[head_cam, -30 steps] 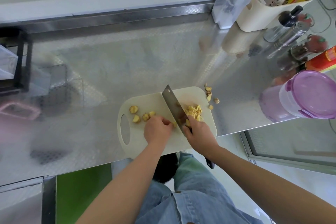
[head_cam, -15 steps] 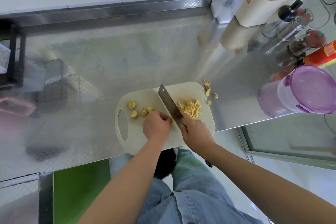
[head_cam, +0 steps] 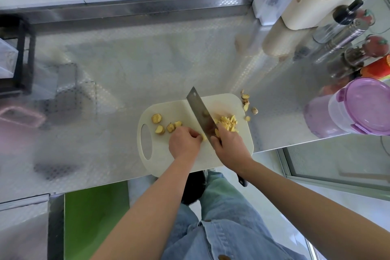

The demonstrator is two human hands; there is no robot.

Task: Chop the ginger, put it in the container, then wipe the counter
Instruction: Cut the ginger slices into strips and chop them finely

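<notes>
Steel cleaver [head_cam: 201, 115] gripped in R hand [head_cam: 230, 145], L hand [head_cam: 183, 143] curled, pinching ginger piece [head_cam: 203, 137].

A cleaver [head_cam: 200, 112] is gripped by the right hand [head_cam: 230, 148], its blade laid slantwise across a white cutting board [head_cam: 166, 158] on the steel desk [head_cam: 147, 59]. A small ginger piece [head_cam: 203, 137] is pinched by the left hand [head_cam: 183, 143] just beside the blade. Ginger slices [head_cam: 157, 118] are seen left of the blade, chopped ginger [head_cam: 226, 122] right of it. A purple-lidded container [head_cam: 363, 107] is seen well apart, rightward.
</notes>
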